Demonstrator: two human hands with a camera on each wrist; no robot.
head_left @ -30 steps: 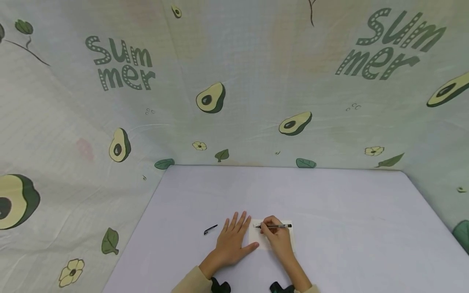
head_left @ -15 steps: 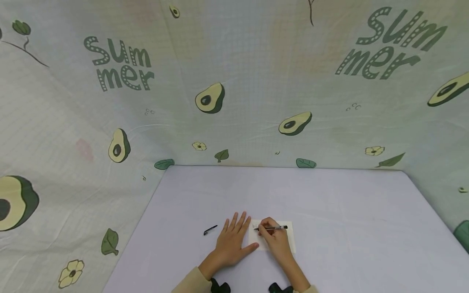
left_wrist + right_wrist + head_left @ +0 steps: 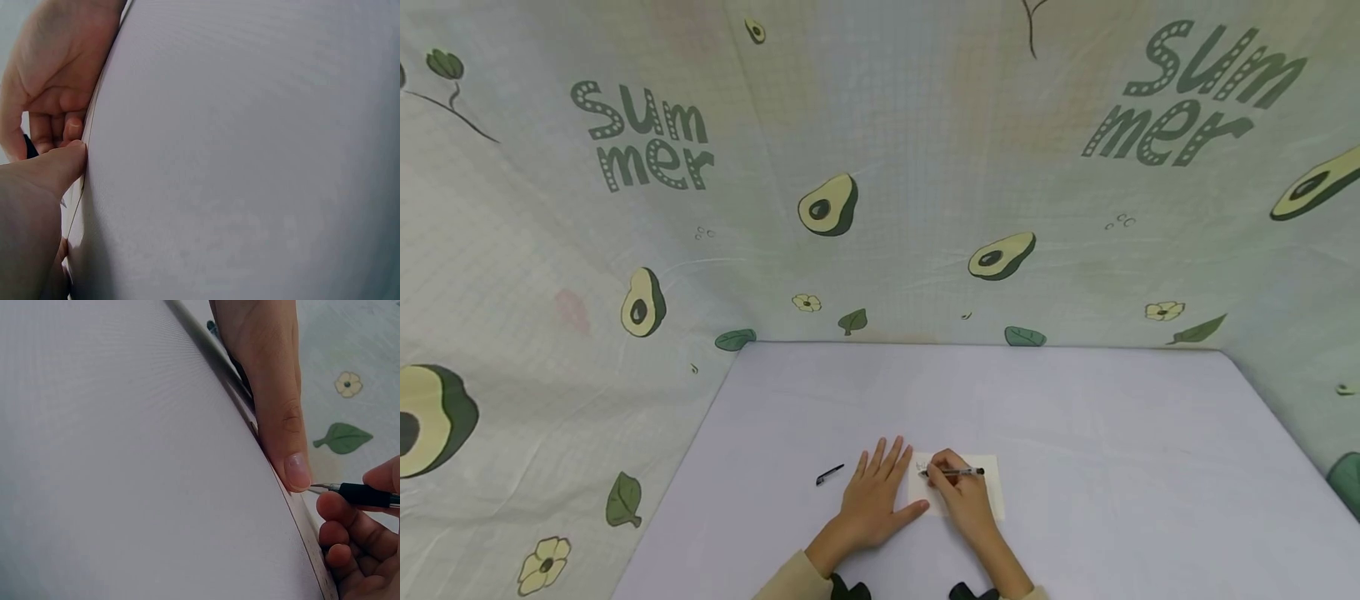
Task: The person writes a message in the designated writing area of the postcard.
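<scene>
Right hand (image 3: 964,497) gripping pen (image 3: 964,472), paper (image 3: 992,490) beneath, left hand (image 3: 874,498) alongside.

Past the white table (image 3: 1120,433) I see pale cloth (image 3: 910,125) with 2 green "summer" prints (image 3: 642,137), avocados (image 3: 829,205), leaves (image 3: 624,500) and flowers (image 3: 545,567).

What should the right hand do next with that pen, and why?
Probably a short stroke just right of the faint marks on the paper: the right hand pinches the pen, its tip close to those marks, and the left hand spreads beside the paper with its thumb over the left edge, which should help steady it.
</scene>
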